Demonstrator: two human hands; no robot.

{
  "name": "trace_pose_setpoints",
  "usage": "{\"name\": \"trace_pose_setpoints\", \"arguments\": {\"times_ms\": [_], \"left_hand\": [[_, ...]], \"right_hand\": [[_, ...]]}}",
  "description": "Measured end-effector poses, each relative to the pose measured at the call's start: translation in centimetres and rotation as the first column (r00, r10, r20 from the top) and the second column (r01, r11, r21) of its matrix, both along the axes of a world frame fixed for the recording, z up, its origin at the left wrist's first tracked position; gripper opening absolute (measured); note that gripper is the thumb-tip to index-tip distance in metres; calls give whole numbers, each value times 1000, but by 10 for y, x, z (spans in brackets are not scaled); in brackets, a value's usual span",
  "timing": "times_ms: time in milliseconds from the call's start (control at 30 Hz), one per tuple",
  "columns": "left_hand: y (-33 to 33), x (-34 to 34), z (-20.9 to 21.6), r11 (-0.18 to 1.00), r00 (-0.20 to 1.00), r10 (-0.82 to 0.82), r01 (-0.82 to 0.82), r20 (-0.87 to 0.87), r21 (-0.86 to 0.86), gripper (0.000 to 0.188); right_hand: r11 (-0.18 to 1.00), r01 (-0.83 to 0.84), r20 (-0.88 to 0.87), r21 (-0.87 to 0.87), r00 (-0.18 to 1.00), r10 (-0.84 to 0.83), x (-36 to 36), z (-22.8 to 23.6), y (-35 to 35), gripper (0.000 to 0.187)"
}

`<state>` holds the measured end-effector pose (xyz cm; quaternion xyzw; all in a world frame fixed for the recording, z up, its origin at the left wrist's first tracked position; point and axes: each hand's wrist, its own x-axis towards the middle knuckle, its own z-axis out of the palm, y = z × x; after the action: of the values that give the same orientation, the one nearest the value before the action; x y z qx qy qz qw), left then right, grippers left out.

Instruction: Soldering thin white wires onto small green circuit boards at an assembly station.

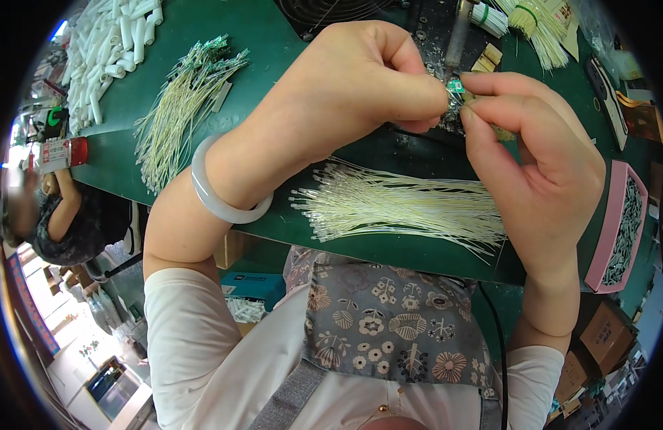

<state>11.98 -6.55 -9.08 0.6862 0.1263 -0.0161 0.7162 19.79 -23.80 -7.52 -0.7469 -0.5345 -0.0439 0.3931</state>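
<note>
My left hand [367, 82] is closed, its thumb and forefinger pinching the edge of a small green circuit board [455, 86]. Facing it, my right hand [536, 143] is also closed, fingertips pressed together right beside the board; what they hold is too small to make out. Just beyond the board stands an upright metal rod [457, 39], over a dark surface strewn with bits of metal. Below my hands lies a loose bundle of thin pale-yellow wires [410, 204] with small clear ends at the left.
At the left lies another wire bundle [170, 111] with green boards at its far end. White tubes [113, 54] are heaped beyond it. A pink tray [600, 269] of small metal parts stands at the right. Another person [73, 218] sits at the far left.
</note>
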Motion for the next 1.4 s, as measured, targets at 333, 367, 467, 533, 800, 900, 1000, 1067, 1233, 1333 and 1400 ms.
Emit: {"name": "trace_pose_setpoints", "arguments": {"times_ms": [333, 367, 467, 533, 800, 900, 1000, 1067, 1233, 1333, 1400], "left_hand": [[-1, 1, -1, 950, 1000, 17, -11, -18, 313, 11], [-3, 0, -1, 938, 999, 31, -27, -7, 346, 12], [-5, -2, 1, 933, 1000, 26, -24, -2, 359, 13], [-6, -2, -4, 936, 999, 35, -25, -21, 351, 14], [-19, -24, -3, 943, 1000, 8, -7, -1, 334, 17], [-20, -30, -3, 900, 995, -58, 16, 84, 436, 17], [-18, -34, 4, 810, 975, -175, 64, 137, 582, 13], [-18, -40, 9, 825, 963, -166, 18, 211, 565, 10], [13, -61, 11, 527, 962, -193, -64, 192, 848, 7], [5, -67, -5, 409, 960, -280, 95, 26, 908, 12], [6, -62, -5, 432, 955, -296, 129, 5, 892, 12]], "right_hand": [[997, 77, -446, -12, 892, -74, 13, 18, -7, 8], [997, 77, -440, -10, 895, -74, 15, 16, -10, 8], [998, -48, -393, -34, 919, 31, 16, 10, -18, 10], [999, -40, -383, -29, 923, 25, 15, 1, -17, 11], [993, -49, -133, -111, 991, 34, -4, -19, -13, 17], [987, -109, -176, -116, 981, 88, -4, -21, -12, 14], [989, -129, -280, -78, 955, 102, -6, -18, -14, 10], [990, -109, -411, -84, 910, 65, -7, -12, -19, 6], [996, -73, -448, -57, 893, 40, 5, 6, -37, 7], [996, -70, -459, -54, 888, 38, 5, 5, -40, 6], [995, -79, -444, -55, 895, 46, 5, 2, -39, 6]]}}
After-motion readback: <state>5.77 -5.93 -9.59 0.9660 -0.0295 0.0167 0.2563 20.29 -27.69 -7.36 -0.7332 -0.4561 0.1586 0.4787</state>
